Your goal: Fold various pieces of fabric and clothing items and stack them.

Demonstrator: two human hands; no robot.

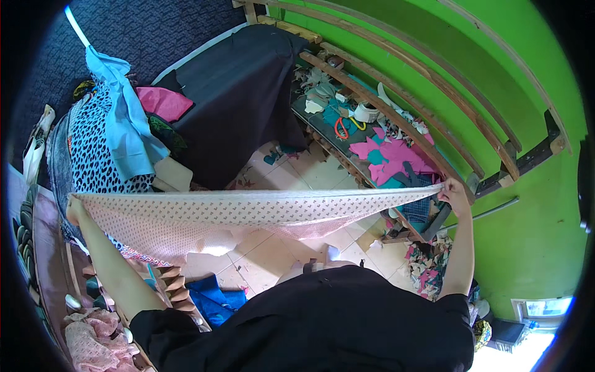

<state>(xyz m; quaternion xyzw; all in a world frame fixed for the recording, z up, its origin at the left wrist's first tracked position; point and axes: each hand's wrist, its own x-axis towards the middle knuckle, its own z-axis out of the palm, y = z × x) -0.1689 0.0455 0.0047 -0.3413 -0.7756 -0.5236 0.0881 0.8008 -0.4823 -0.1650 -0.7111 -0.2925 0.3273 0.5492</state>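
A wide piece of white fabric [266,208] with small dark motifs is stretched between my two hands, its upper edge nearly straight. My left hand [75,211] grips the left corner beside a heap of cloth. Out to the right, my right hand [455,193] pinches the other corner close to the wooden rack. Between them the fabric sags, and its lower part looks pinkish and ragged along the bottom. Both arms are spread wide. The fingertips of my left hand are mostly turned away from view.
Blue fabric [121,118] and leopard-print cloth [93,149] hang at the left, near a table under a dark cover [242,80]. A wooden rack [396,118] holds pink and teal scraps [390,155] by the green wall. Scraps [427,266] lie at the right; blue denim [214,301] lies below.
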